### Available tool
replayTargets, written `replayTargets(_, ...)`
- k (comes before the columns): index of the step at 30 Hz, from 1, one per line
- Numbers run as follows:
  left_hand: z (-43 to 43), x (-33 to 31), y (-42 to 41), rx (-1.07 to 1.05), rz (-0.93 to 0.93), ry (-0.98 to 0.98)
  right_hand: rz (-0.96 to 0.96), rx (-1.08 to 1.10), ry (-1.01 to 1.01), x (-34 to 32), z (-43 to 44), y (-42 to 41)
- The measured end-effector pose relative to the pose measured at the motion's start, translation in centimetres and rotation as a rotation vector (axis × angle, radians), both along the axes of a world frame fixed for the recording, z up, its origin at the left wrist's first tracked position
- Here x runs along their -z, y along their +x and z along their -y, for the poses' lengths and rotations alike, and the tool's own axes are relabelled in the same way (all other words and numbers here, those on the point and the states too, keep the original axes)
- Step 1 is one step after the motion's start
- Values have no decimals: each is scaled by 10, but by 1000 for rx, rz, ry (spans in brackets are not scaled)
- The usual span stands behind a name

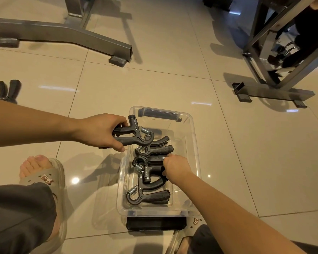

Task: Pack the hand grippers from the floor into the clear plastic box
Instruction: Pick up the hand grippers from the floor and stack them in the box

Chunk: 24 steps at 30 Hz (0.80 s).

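Well out beyond my left forearm, a dark grey plastic hand gripper with splayed handles (6, 90) lies on the tiled floor (154, 85), not yet packed; I call it the stray gripper. My left hand (101, 132) is clamped round both handles of a second dark grey gripper with a steel coil spring (136, 137), the carried gripper. Its spring end pokes out past my knuckles and over the left rim of the clear rectangular plastic box (195, 143).

Inside the box, just right of that hand, three more grippers lie in a row. My right hand (176, 167) reaches down among them, fingers curled round the handles of the middle gripper (145, 165).

I judge this to be the placing step: one gripper being seated, the next arriving. The carried gripper needs lowering into the free far end, beyond my right fingertips, turned so its spring does not snag. Then the stray gripper wants fetching.
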<state>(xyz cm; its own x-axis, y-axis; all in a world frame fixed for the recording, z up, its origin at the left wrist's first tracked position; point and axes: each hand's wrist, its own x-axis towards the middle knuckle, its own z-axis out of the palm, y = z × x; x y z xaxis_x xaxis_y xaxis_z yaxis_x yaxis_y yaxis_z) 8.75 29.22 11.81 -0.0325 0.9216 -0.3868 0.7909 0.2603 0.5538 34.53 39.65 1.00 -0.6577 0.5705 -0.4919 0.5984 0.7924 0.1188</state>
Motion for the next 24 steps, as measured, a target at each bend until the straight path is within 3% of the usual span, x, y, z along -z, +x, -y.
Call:
replayTargets(10,-2,-4,5,0,0,29,-214,206,-76,-22,2,5)
replayTargets(13,-3,-7,10,1,-27,39,-448,321,-193,-36,3,6)
replayTargets(18,-1,-9,19,-20,-71,110,-991,612,-629,-74,21,-9)
replayTargets(24,1,-19,34,-4,-50,216,-1202,1008,-824,-95,22,-29)
